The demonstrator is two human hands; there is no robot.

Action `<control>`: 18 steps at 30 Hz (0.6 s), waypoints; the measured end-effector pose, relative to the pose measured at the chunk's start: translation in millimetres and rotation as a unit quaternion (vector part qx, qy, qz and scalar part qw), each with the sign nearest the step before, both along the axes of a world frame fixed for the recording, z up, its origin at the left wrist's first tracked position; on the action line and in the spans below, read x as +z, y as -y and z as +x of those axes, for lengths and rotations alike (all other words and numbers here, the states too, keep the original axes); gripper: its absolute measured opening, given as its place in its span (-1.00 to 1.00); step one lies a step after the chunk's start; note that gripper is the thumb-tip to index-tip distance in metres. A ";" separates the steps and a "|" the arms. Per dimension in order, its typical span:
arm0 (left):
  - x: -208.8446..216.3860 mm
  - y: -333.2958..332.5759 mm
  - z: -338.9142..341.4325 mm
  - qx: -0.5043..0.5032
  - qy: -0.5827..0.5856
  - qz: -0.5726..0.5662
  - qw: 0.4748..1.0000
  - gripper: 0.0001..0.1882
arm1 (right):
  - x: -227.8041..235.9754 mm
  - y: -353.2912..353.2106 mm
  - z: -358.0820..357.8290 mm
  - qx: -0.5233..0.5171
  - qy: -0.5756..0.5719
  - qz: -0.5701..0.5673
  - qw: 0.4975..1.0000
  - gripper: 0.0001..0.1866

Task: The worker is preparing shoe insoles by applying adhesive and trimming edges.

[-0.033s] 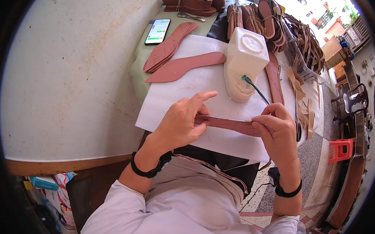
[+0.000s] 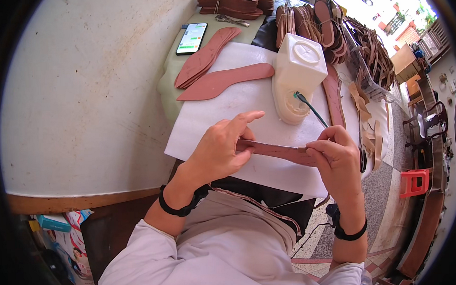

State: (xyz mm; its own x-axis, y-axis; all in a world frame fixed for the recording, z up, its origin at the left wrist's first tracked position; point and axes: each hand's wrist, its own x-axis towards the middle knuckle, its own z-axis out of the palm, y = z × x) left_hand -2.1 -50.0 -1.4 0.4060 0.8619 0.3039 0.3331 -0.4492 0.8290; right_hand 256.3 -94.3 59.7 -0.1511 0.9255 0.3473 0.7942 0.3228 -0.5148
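A reddish-brown insole [image 2: 278,151] is held up over the near part of the white sheet, its edge turned toward me. My left hand [image 2: 222,143] pinches its left end between thumb and fingers, the index finger stretched out above. At the other end, my right hand [image 2: 336,151] closes thumb and fingertips on the upper edge. Just beyond stands a cream plastic glue pot [image 2: 298,64], a dark green brush handle [image 2: 312,109] leaning out of its round opening. Left of the pot lies a single insole [image 2: 226,82], beside a stack of insoles [image 2: 205,58].
The white sheet [image 2: 197,123] covers the worktop. Farther back are a lit phone [image 2: 192,39], bundled straps [image 2: 286,27], sandals [image 2: 325,23] and a clear bin of brown strips [image 2: 370,52]. Tan scraps [image 2: 376,142] lie at the right edge. A red stool [image 2: 414,183] stands on the floor.
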 end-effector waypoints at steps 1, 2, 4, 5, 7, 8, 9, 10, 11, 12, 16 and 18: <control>0.1 -0.1 -0.1 0.000 -0.001 -0.004 1.000 -0.25 | -0.7 0.0 -0.1 0.000 0.002 0.003 1.000 -0.88; 0.1 -0.1 -0.2 0.001 -0.002 -0.007 1.000 -0.25 | -1.4 0.0 -0.3 0.000 0.003 0.006 1.000 -0.89; 0.6 -0.2 -0.8 0.000 -0.004 -0.004 1.000 -0.24 | -2.4 0.0 -0.3 0.001 0.009 0.013 1.000 -0.89; -0.1 -0.5 -1.1 -0.001 -0.004 0.002 1.000 -0.24 | -3.1 -0.1 -0.1 0.002 0.013 0.017 1.000 -0.89; 1.3 -0.7 -2.2 -0.003 -0.019 0.007 1.000 -0.24 | -3.5 0.0 -0.1 0.002 0.020 0.024 0.999 -0.89; 5.1 -0.2 -3.3 -0.004 -0.034 0.005 0.999 -0.25 | -3.3 0.5 -0.9 0.001 0.024 0.027 0.999 -0.89; 8.8 0.0 -3.6 -0.005 -0.048 0.002 0.999 -0.25 | -3.5 1.0 -1.4 0.000 0.029 0.030 0.999 -0.89; 13.6 -0.2 -1.9 0.002 -0.050 0.055 0.997 -0.29 | -3.7 1.4 -1.6 -0.002 0.032 0.031 0.999 -0.89; 19.8 -0.6 2.0 0.009 -0.052 0.108 0.993 -0.32 | -3.8 1.9 -1.6 -0.003 0.036 0.033 0.999 -0.89; 26.0 -0.6 7.1 0.015 -0.055 0.160 0.985 -0.35 | -4.0 2.6 -1.3 -0.005 0.039 0.034 0.999 -0.89; 39.2 10.4 43.8 -0.012 -0.024 0.209 0.978 -0.53 | -4.5 4.0 -1.5 -0.007 0.033 0.037 0.999 -0.87; 33.4 11.4 62.6 -0.024 -0.026 0.224 0.974 -0.61 | -5.8 5.4 -0.5 -0.006 0.026 0.038 0.999 -0.86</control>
